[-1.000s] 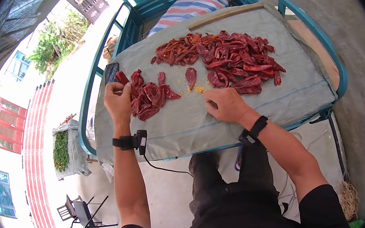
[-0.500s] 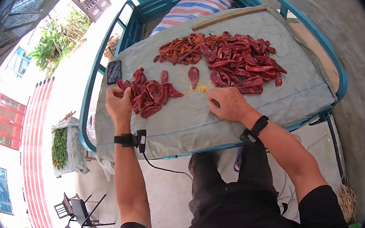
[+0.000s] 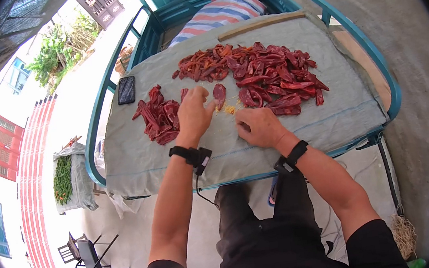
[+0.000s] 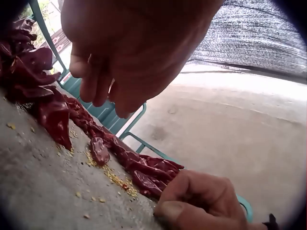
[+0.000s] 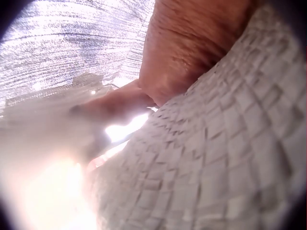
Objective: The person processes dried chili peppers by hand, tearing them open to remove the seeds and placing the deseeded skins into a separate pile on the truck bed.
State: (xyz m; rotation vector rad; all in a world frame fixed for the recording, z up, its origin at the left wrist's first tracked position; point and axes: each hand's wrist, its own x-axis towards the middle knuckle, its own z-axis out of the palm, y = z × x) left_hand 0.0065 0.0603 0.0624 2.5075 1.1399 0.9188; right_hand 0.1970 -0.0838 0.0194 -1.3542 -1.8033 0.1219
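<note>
The left hand (image 3: 194, 112) hangs over the cloth between the small pile of dried red peppers (image 3: 158, 116) and a lone pepper (image 3: 219, 95). In the left wrist view, fingers of the left hand (image 4: 129, 57) droop loosely and nothing shows between them. The right hand (image 3: 261, 127) rests loosely curled on the cloth, below the large pepper pile (image 3: 277, 76); the left wrist view shows its thumb near the bent fingers (image 4: 204, 203), with no pepper visible there. Yellow seeds (image 3: 229, 109) lie beside the lone pepper.
Grey woven cloth (image 3: 138, 164) covers the surface within the teal cart rails (image 3: 368, 45). A dark phone (image 3: 126, 90) lies at the left edge, a wooden strip (image 3: 263, 24) along the back. Behind is a striped bag (image 3: 222, 14).
The left hand, which pinched a pepper by the small pile a second ago, has let it go at that pile and moved right towards the lone pepper. The right hand stays resting on the cloth.
</note>
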